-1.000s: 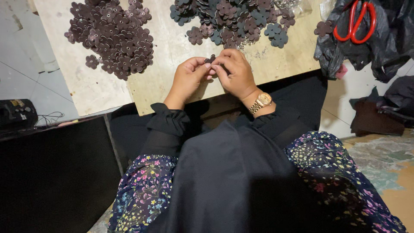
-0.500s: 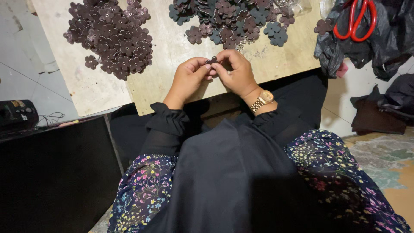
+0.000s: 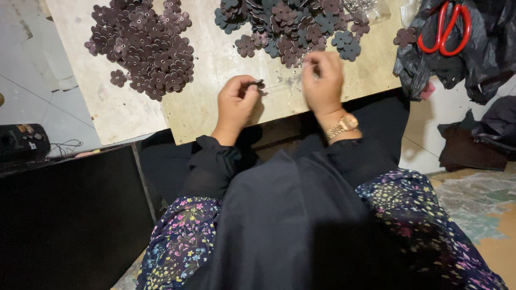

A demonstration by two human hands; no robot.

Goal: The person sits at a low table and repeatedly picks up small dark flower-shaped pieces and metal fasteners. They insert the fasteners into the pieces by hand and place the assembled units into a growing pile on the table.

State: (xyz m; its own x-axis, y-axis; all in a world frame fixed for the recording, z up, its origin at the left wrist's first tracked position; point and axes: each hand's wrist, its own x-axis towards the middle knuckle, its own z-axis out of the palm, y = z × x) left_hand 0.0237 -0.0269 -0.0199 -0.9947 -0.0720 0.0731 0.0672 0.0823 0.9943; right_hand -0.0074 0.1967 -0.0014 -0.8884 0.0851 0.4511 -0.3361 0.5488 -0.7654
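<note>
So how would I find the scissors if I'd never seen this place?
Start at the pale wooden board covered with piles of small dark flower-shaped cutouts. Look past its far right corner to the crumpled black plastic bag. The red-handled scissors lie on top of it, the only bright red thing there, well beyond the right hand.

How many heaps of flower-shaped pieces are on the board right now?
2: a brown heap at the board's far left, a mixed grey-brown heap ahead of the right hand; its top is cropped.
</note>
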